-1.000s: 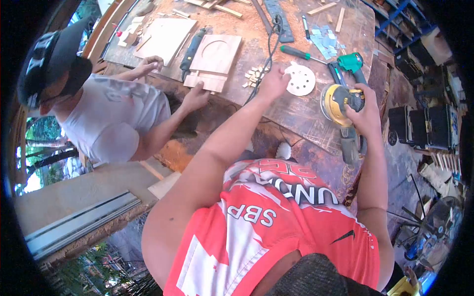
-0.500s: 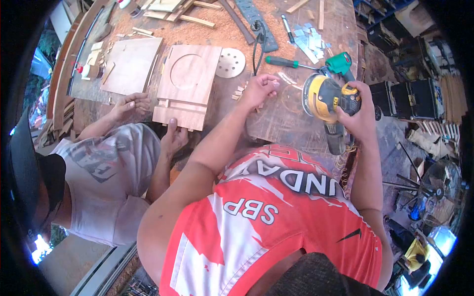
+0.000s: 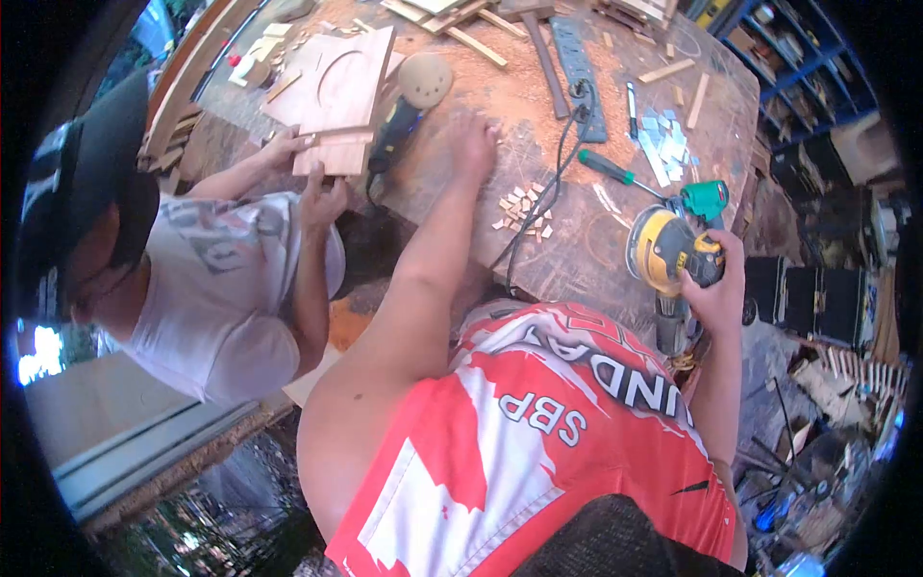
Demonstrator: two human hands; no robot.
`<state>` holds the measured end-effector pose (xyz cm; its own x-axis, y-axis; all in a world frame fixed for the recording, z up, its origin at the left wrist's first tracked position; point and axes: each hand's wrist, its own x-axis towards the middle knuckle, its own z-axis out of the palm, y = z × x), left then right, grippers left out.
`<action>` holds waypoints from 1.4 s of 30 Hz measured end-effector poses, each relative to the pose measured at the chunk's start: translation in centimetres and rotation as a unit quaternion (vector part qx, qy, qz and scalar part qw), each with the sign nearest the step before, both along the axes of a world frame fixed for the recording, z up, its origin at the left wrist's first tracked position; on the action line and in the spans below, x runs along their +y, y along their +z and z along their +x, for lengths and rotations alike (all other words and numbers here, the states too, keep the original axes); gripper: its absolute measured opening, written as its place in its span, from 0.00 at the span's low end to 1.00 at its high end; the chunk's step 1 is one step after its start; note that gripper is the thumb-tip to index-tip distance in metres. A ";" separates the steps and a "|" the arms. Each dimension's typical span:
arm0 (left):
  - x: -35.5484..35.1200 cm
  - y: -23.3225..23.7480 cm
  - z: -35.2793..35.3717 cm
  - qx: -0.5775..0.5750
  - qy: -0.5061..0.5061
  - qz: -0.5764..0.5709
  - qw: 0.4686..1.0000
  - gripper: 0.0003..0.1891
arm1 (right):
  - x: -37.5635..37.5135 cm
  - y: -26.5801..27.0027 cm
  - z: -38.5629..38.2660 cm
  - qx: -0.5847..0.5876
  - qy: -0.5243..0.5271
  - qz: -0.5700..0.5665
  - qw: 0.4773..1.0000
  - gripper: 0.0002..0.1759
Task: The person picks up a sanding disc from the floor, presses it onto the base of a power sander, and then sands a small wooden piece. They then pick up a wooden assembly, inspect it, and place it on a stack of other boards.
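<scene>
My right hand (image 3: 716,288) is wrapped round a yellow and black orbital sander (image 3: 665,252), which rests tilted near the right edge of the workbench. Over the bench top, my left hand (image 3: 473,146) reaches forward with its fingers apart, holding nothing I can see. Just beyond it lies a round sanding disc (image 3: 426,79) with holes. A heap of small wood chips (image 3: 524,210) sits nearer to me. Beside the sander are a green-and-black tool (image 3: 705,199) and a green-handled screwdriver (image 3: 606,166).
At left, a co-worker's hands (image 3: 312,173) hold a wooden panel (image 3: 332,87) with a round recess. Next to it stands a dark power tool (image 3: 396,135). A power strip (image 3: 577,77), its cable, sawdust and wood strips (image 3: 476,46) lie farther back.
My left hand has moved forward, away from the wood chips. The co-worker's panel has shifted back and left, and the dark power tool now shows. My right hand keeps hold of the sander.
</scene>
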<state>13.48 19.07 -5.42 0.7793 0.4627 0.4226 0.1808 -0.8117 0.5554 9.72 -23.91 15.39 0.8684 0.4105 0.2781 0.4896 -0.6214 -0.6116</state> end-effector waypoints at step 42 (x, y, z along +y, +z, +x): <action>-15.4 7.4 3.0 0.098 -0.382 -0.238 0.887 0.11 | 2.9 -3.3 1.0 0.077 -0.024 -0.086 0.993 0.35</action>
<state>16.49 3.68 2.03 0.9793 -0.1433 0.1433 -0.1913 -0.4203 0.8870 10.74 -21.05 12.11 0.9153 0.3968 0.0693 0.3649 -0.7438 -0.5601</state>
